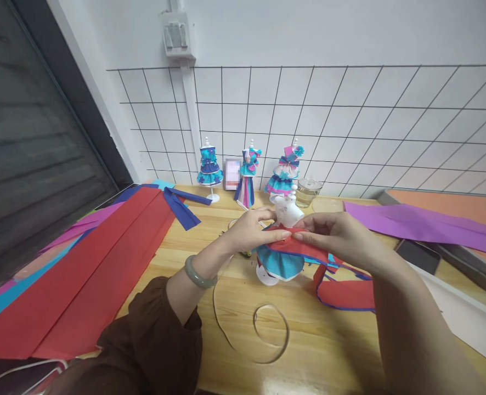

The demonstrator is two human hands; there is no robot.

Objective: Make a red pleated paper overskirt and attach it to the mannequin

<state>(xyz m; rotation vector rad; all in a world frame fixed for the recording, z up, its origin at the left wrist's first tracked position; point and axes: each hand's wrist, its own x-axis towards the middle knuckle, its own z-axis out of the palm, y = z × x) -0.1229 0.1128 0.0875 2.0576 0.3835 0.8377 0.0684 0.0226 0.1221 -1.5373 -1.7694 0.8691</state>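
A white wall (350, 33) is filling the back of the view, with a black wire grid (391, 126) hanging flat against it. A white switch box (177, 35) is sitting high on the wall — a white conduit strip (190, 109) is running down from it behind the grid. At the left, a dark window (24, 153) is leaning across the frame, its pale frame (99, 93) slanting down to the surface (325, 351), which is showing light, glossy wood — soft, even light is falling across it.

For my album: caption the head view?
Two hands pinch a red strip around a small mannequin.
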